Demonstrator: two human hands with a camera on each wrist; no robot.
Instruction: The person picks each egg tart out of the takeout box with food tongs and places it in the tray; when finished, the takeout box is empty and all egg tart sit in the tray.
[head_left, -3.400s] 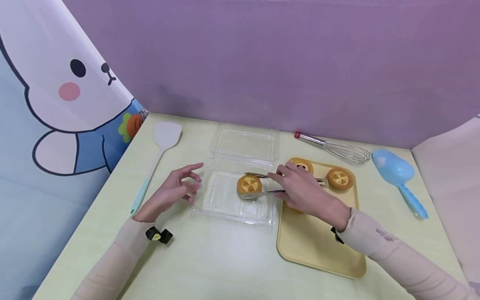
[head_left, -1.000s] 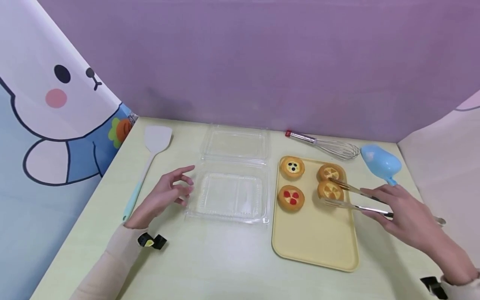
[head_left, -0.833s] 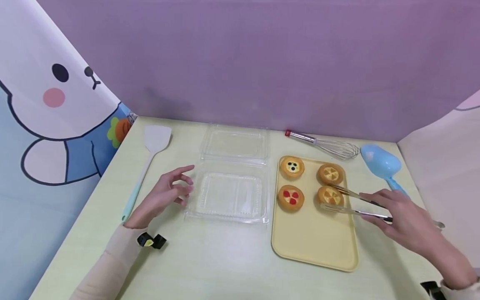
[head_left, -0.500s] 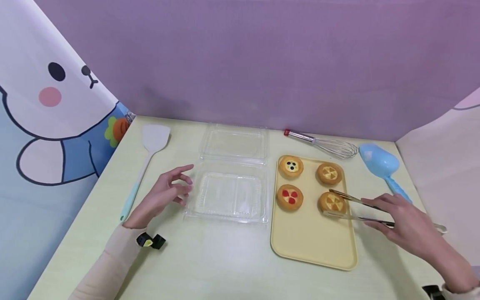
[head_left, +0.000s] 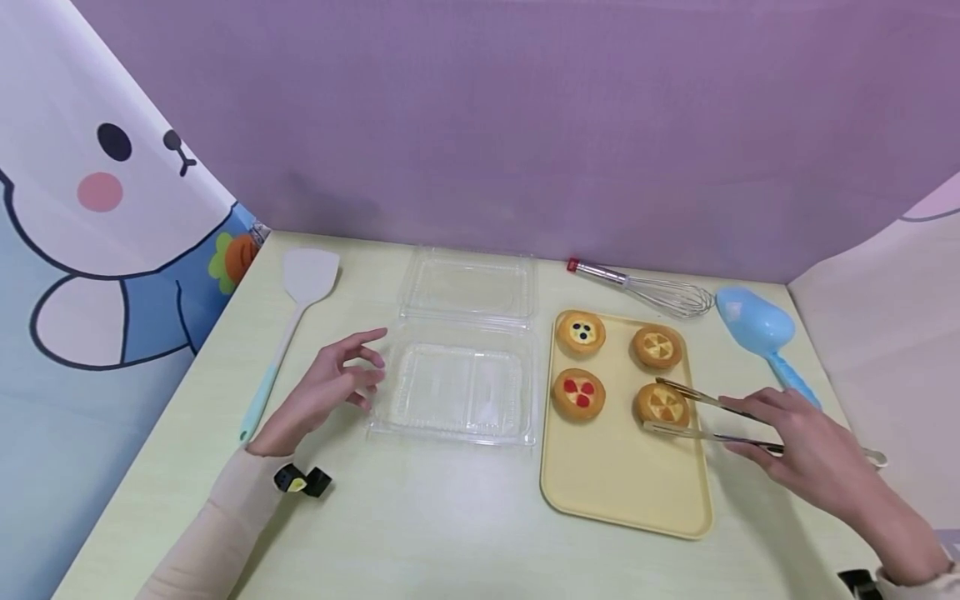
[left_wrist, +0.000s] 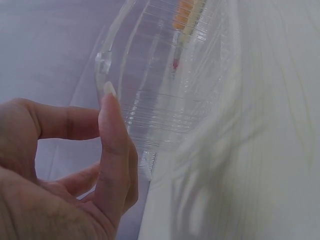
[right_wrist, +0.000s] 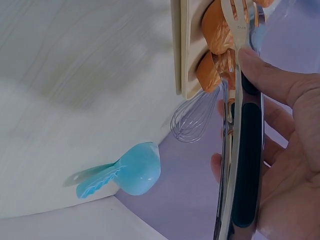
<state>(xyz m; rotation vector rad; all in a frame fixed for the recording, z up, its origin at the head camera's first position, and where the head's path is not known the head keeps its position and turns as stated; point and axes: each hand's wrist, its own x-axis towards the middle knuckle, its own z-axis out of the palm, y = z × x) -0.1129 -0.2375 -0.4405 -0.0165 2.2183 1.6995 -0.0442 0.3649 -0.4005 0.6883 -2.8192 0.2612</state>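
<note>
My right hand (head_left: 813, 450) grips metal tongs (right_wrist: 247, 155) with dark handle pads. In the head view their tips lie on either side of an egg tart (head_left: 662, 405) with a wedge-patterned top, at the right of the yellow tray (head_left: 622, 492). Behind it sits a similar tart (head_left: 657, 347). On the tray's left side are a tart with red spots (head_left: 578, 395) and one with dark berries (head_left: 581, 333). My left hand (head_left: 330, 385) hovers, fingers loosely bent, at the left edge of a clear hinged plastic box (head_left: 459, 392), lid folded back. Whether it touches the box I cannot tell.
A white spatula with a mint handle (head_left: 288, 342) lies at the left. Behind the tray is a whisk (head_left: 645, 287), with a blue scoop (head_left: 757, 325) to its right. A purple cloth wall (head_left: 480, 125) bounds the table's back.
The tongs and a wedge-topped tart have gone from over the box to the tray's right side. That tart, overlapping the rear one a second ago, now sits apart. The left hand stays by the box.
</note>
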